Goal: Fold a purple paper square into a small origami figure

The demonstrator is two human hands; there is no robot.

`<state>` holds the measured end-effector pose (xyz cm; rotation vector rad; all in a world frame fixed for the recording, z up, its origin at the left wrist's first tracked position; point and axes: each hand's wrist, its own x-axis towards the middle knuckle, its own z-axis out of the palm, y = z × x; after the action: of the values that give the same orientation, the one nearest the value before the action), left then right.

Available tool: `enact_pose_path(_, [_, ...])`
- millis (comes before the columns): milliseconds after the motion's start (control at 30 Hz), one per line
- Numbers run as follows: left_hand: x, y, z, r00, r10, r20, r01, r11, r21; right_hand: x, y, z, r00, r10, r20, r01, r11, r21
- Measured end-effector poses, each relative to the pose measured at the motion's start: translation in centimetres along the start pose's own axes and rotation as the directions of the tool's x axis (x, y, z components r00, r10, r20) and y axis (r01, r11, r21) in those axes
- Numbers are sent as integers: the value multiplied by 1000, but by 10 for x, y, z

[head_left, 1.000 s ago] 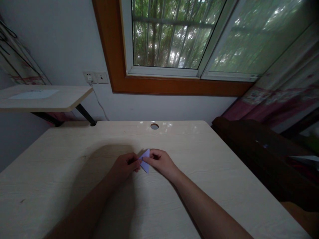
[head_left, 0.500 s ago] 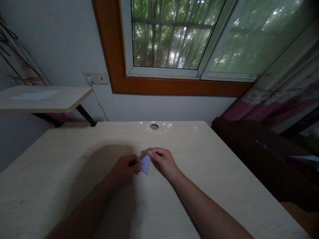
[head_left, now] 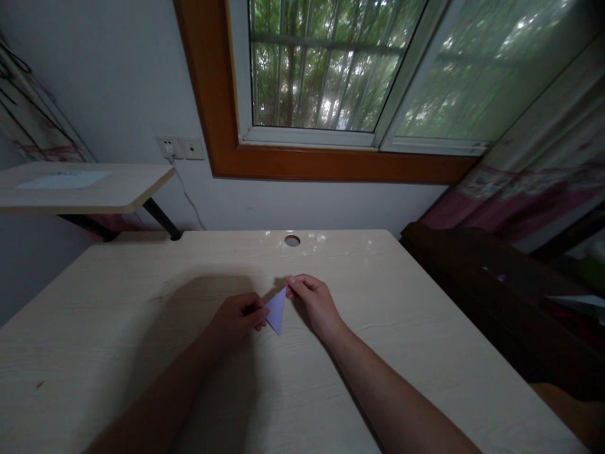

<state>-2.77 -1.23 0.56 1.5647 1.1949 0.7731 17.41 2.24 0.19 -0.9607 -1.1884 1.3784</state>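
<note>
A small folded piece of purple paper (head_left: 276,311), triangular in shape, is held just over the pale wooden desk (head_left: 302,391). My left hand (head_left: 240,315) pinches its left corner between thumb and fingers. At the upper corner, the thumb and fingertips of my right hand (head_left: 312,301) are closed on the paper's tip. The fingers cover both of these corners, while the lower point hangs free towards me.
A raised shelf (head_left: 151,189) on black legs stands at the desk's back left, with a paper sheet (head_left: 63,180) on it. Near the back edge is a round cable hole (head_left: 292,241). Dark wooden furniture (head_left: 454,265) borders the right side, beneath a curtain (head_left: 534,170).
My right hand has shifted slightly up and right along the paper, showing more of its upper corner. My left hand stays nearly still, keeping its pinch.
</note>
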Motion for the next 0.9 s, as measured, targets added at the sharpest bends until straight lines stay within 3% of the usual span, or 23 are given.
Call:
enact_pose_path(133, [0, 0, 0, 1000, -1, -26, 1, 1000, -28, -4, -3, 2, 999, -20, 32, 23, 995, -98])
enact_pose_path(333, [0, 1, 1, 999, -34, -26, 32, 996, -81, -10, -2, 5, 967, 35, 251, 27, 971, -238])
enact_pose_path(400, [0, 1, 1, 1000, -23, -17, 22, 998, -61, -9, -1, 5, 961, 34, 274, 34, 970, -241])
enact_pose_path(700, [0, -1, 0, 1000, -7, 10, 7, 998, -56, -5, 1, 3, 994, 45, 97, -36, 995, -97])
enact_pose_path(900, [0, -1, -1, 1000, -13, -1, 13, 999, -33, 3, 6, -3, 1000, 14, -6, -14, 998, 62])
